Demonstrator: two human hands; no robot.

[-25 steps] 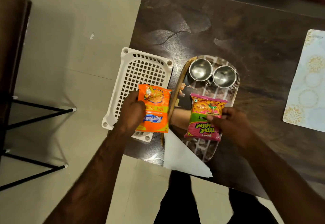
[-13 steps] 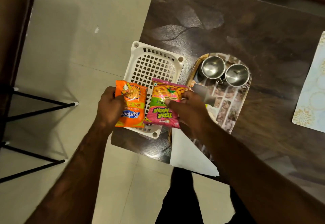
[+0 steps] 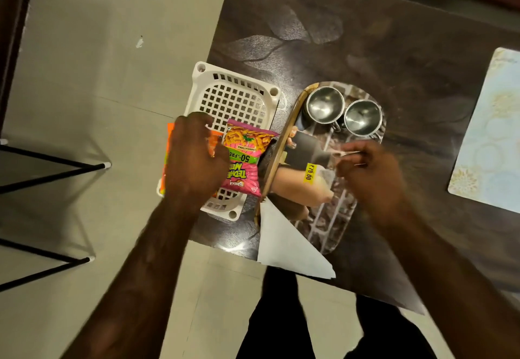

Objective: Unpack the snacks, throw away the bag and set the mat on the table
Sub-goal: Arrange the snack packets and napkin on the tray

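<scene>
L hand (image 3: 194, 158) palm-down on packets (image 3: 244, 158); R hand (image 3: 368, 173) hovering.

On the table (image 3: 394, 35), the basket (image 3: 233, 96) stands at the left edge, and two snack packets (image 3: 244, 158) lie in it side by side. Just right of the basket is the tray (image 3: 334, 218) with two cups (image 3: 325, 105) at its far end. The paper (image 3: 287, 249) lies at the near edge. The mat (image 3: 489, 139) is far right.

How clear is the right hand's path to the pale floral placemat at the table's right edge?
Probably clear: the right hand hovers over the printed tray, and only bare dark table lies between it and the placemat.
</scene>
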